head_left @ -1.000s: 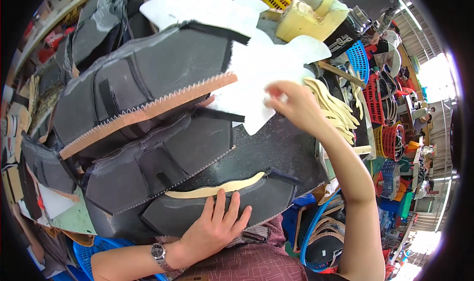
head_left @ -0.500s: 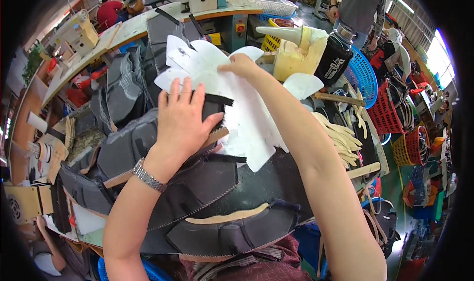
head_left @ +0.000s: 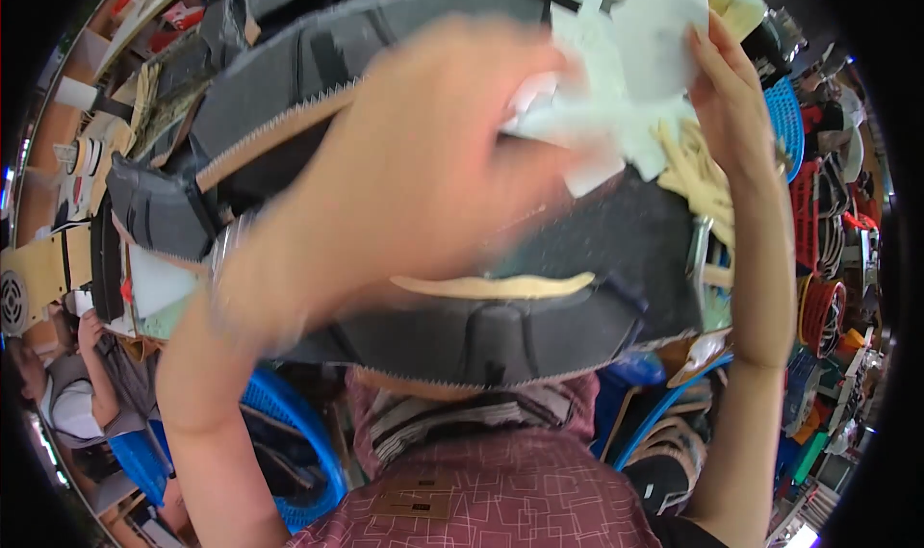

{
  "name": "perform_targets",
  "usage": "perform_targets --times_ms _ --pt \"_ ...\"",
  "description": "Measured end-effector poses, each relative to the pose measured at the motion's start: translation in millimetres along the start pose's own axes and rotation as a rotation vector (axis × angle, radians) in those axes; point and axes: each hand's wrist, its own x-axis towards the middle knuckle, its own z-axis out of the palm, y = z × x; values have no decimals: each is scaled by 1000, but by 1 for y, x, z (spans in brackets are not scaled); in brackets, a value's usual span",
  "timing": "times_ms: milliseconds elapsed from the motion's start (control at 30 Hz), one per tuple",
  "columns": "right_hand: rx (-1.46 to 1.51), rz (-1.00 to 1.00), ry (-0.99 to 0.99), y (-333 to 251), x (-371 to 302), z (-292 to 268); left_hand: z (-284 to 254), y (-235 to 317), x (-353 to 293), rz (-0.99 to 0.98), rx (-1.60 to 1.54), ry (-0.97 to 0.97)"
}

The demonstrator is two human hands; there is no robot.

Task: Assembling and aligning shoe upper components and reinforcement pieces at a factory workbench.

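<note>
My right hand (head_left: 730, 105) grips the edge of a thin white rounded piece (head_left: 664, 48), lifted over other white cut sheets (head_left: 597, 76). My left hand (head_left: 423, 153) is smeared by motion above dark padded panels, its fingertips close to the white sheets; whether it holds anything does not show. One dark panel (head_left: 279, 76) with a zigzag-cut tan edge lies beyond my left wrist. Closest to my body, another dark panel (head_left: 462, 341) has a curved cream strip (head_left: 496, 286) along its upper side. Several cream strips (head_left: 695, 168) lie in a heap beside my right forearm.
A blue basket (head_left: 332, 471) stands below the table on the left, and a blue-rimmed container (head_left: 626, 447) holds curved pieces on the right. Red baskets (head_left: 807, 211) are farther right. A person (head_left: 82, 394) sits at the far left.
My view has tilted down toward my body. My right hand has moved right with a white piece in it. My left hand has left the dark panel and blurs with motion.
</note>
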Motion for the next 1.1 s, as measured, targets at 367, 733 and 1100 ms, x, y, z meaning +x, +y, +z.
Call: perform_targets --times_ms 367,733,1100 --pt "-156 780 -543 3 -142 71 77 78 -237 -1069 -1276 -291" --pt "-299 755 -638 8 -148 85 115 76 -230 -760 -1685 182" --pt "-624 538 -815 6 -142 77 115 78 -191 -1144 -2007 666"
